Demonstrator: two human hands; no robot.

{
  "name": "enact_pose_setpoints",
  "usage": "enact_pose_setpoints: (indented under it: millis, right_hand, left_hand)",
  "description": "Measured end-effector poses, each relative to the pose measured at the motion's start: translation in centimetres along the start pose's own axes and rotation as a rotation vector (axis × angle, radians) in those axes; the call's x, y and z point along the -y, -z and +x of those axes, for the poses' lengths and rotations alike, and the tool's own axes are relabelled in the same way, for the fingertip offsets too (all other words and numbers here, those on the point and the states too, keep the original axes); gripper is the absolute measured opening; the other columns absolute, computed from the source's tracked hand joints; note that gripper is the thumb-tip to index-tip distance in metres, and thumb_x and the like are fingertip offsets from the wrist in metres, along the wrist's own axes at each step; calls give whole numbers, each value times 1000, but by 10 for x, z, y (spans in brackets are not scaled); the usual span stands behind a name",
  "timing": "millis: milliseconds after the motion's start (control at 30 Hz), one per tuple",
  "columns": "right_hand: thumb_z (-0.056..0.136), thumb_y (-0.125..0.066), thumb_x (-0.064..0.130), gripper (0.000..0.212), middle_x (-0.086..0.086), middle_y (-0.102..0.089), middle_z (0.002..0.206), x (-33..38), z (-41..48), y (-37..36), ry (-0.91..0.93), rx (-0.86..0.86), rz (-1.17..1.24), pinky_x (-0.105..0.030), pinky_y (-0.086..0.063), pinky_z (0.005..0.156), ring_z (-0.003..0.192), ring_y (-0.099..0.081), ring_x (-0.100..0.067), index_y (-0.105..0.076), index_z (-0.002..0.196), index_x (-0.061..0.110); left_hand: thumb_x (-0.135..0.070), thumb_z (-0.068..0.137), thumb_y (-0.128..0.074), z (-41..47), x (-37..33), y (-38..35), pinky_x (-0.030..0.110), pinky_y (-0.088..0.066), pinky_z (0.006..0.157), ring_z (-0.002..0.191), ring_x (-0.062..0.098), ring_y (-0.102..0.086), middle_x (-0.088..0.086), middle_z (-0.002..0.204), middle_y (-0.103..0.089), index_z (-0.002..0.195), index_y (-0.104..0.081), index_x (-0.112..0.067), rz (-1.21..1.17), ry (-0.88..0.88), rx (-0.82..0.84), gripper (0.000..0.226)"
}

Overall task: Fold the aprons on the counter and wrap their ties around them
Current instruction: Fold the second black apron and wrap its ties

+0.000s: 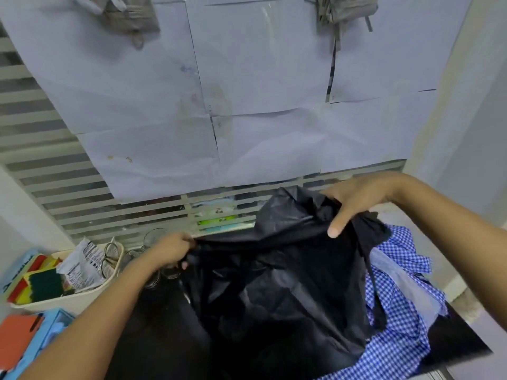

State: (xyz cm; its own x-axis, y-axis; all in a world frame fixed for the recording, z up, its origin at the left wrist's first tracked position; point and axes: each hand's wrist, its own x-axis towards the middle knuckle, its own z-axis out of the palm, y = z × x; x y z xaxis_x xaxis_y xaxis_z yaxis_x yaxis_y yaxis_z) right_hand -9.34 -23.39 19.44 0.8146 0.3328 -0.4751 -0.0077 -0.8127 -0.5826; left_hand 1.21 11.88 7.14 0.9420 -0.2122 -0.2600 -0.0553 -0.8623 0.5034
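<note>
Two aprons sit on the table (463, 344). I lift the black apron (274, 283) by its top edge, left hand (171, 249) clenched on one corner and right hand (354, 200) gripping the bunched other, so it hangs straight for folding. The blue checked apron (397, 338) lies crumpled beneath.

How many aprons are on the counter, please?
2. The black apron is in the middle; the blue checked apron lies to its right, partly under it. More may be hidden beneath.

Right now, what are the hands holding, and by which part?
Both hold the black crinkled fabric apron: the left hand grips its upper edge at the left end, the right hand grips bunched cloth at the upper right.
</note>
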Motion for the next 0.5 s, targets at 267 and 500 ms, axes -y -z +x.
enact_pose_setpoints:
  millis: [267,500]
  right_hand:
    - [73,-50,4,13,-18,-52,86,-21,23,1,404,-1610,-367,-29,-24,62,81,-41,-27,-52,86,5]
    - [73,-77,2,28,-7,-71,99,-67,2,-29,-257,118,20,-31,-55,78,88,-68,-22,-62,92,16]
  left_hand:
    - [4,72,-44,-50,-60,72,16,-32,72,82,4,-41,-14,86,-45,87,-56,-3,-290,-649,-1147,21]
    - [-34,65,-66,-43,-19,40,32,-46,72,76,24,-65,20,88,-71,96,-69,-8,-204,-319,155,40]
